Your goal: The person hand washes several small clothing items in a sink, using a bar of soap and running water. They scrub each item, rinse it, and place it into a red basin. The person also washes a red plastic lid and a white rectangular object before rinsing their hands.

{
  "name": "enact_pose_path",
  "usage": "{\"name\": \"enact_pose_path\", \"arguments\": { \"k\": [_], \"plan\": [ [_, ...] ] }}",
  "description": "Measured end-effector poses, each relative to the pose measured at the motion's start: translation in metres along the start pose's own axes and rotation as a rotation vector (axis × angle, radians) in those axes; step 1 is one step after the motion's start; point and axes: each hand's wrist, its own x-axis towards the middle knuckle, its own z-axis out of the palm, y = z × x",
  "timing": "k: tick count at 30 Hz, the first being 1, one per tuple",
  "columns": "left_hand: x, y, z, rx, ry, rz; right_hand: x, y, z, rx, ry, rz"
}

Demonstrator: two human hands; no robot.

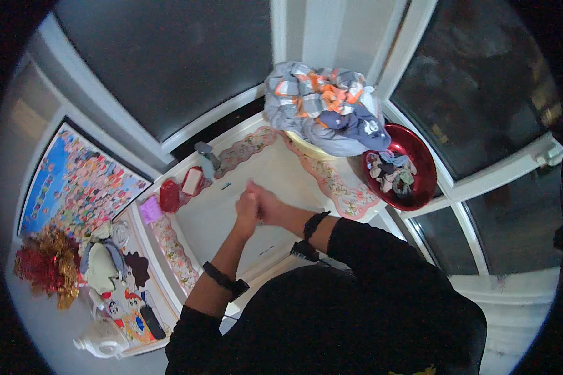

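Above a white basin (206, 225), my left hand (247, 208) and my right hand (268, 202) are pressed together, blurred a little. Whether anything lies between the palms is hidden. Each forearm wears a black strap below a black sleeve. A small blue-green piece (226, 186) rests on the white surface to the left of my fingers. Farther left, a pale soap bar (192, 181) sits in a red dish, beside a red rounded object (170, 196) and a lilac cloth or sponge (150, 209).
Heaped clothes (328, 105) fill a pale yellow tub (309, 146) at the back corner. Next to it, a dark red bowl (424, 178) holds small garments (394, 171). Floral-patterned trim (340, 187) edges the surface. At the left are a poster (82, 183), tinsel (51, 267) and a plastic jug (104, 338).
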Motion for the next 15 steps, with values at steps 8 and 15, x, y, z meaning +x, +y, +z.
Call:
{"name": "enact_pose_path", "arguments": {
  "k": [8,15],
  "plan": [
    [-0.043,0.065,0.018,0.662,0.317,0.558,0.007,-0.024,0.046,-0.235,-0.103,-0.178],
    [-0.037,0.098,-0.023,0.135,0.720,0.565,0.007,-0.029,0.063,-0.367,0.192,-0.128]
  ]
}}
